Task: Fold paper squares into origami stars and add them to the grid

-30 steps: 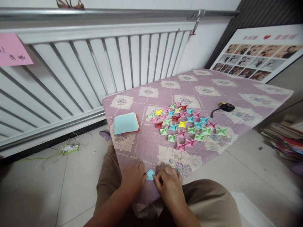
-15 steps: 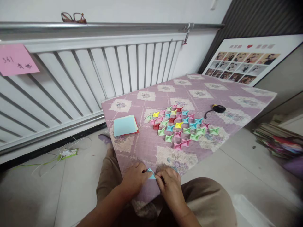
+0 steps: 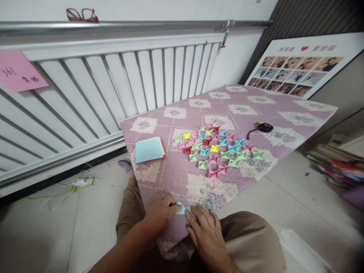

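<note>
A small light-blue folded paper (image 3: 180, 208) lies at the near edge of the purple patterned tabletop (image 3: 176, 174). My left hand (image 3: 160, 212) pinches its left side. My right hand (image 3: 205, 231) presses on its right side with the fingertips, covering part of it. Farther out on the cloth sit several finished folded paper stars (image 3: 220, 149) in pink, green, blue, yellow and red. A stack of square paper sheets (image 3: 149, 149), light blue on top, lies to their left.
A black tape-like object (image 3: 263, 127) rests at the right of the cloth. A white slatted radiator (image 3: 93, 91) runs behind, with a pink note (image 3: 19, 72) and glasses (image 3: 82, 15) above. A photo board (image 3: 298, 70) leans at right; books (image 3: 332, 165) pile on the floor.
The view has shifted slightly. My right hand has slid a little lower and flatter over the blue paper; my left hand keeps its pinch.
</note>
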Available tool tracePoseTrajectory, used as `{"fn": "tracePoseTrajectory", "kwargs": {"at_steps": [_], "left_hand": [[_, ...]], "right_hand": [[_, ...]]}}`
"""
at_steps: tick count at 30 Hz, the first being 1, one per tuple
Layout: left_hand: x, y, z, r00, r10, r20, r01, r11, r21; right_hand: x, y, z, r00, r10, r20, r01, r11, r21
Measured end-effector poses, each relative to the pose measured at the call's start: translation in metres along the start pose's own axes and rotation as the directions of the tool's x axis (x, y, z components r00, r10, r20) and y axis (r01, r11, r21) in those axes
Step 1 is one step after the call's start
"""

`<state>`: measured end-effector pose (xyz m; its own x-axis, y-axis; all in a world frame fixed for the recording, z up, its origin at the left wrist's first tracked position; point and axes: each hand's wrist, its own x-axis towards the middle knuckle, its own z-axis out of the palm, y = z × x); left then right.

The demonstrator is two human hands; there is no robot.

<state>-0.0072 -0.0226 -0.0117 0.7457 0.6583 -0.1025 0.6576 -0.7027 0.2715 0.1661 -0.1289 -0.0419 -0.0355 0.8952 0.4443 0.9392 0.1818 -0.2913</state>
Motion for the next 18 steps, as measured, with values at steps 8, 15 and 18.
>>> {"fn": "tracePoseTrajectory", "kwargs": {"at_steps": [8,15,18], "left_hand": [[0.001,-0.003,-0.002,0.999,0.029,0.044,-0.028,0.999,-0.025],[0.000,0.000,-0.007,0.999,0.044,0.020,-0.044,0.999,-0.028],[0.001,-0.001,-0.010,0.999,0.047,0.022,-0.046,0.998,-0.034]], "right_hand": [[-0.002,0.004,-0.010,0.994,-0.072,0.085,0.082,0.989,-0.124],[0.005,-0.024,-0.012,0.987,-0.151,0.058,0.154,0.987,-0.051],[0.007,-0.029,-0.009,0.981,-0.183,0.067,0.186,0.982,-0.039]]}}
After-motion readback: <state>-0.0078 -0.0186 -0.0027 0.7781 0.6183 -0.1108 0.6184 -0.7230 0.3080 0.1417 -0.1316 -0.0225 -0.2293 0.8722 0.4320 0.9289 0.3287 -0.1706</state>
